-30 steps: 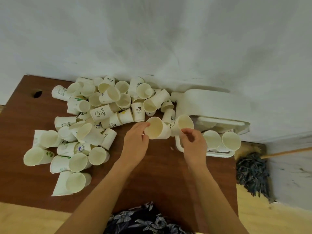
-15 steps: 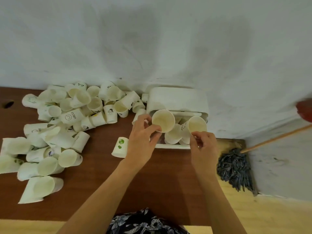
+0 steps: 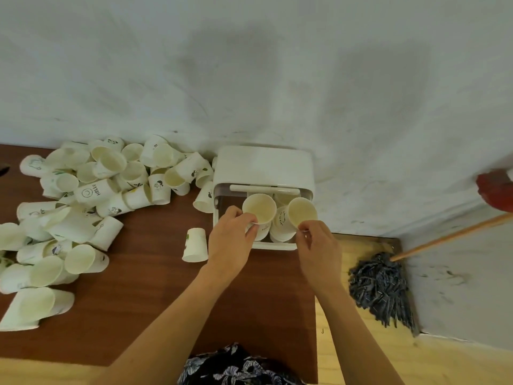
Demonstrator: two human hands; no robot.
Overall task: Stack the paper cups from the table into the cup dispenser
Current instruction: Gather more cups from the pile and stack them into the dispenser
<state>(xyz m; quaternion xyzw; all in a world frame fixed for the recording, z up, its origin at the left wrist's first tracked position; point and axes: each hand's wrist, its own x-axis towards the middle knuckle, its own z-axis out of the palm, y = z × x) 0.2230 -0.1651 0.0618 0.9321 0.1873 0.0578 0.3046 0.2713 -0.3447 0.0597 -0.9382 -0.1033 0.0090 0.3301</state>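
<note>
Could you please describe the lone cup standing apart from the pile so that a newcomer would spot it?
Find the white cup dispenser against the wall. Just left of its front stands one paper cup, upside down. Unlike the heaped cups, it stands alone with green marks.

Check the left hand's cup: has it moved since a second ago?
Yes. The left hand carried its cup rightward from beside the pile to over the dispenser.

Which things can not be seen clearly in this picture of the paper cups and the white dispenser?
Head view only:
- White plastic cup dispenser: its inside depth is hidden by the stacked cups and both hands.
- Red object: cut off by the right edge.
- Small prints on the loose white paper cups: mostly too small to read.
- Wooden mop handle: its top end leaves the frame.
</note>
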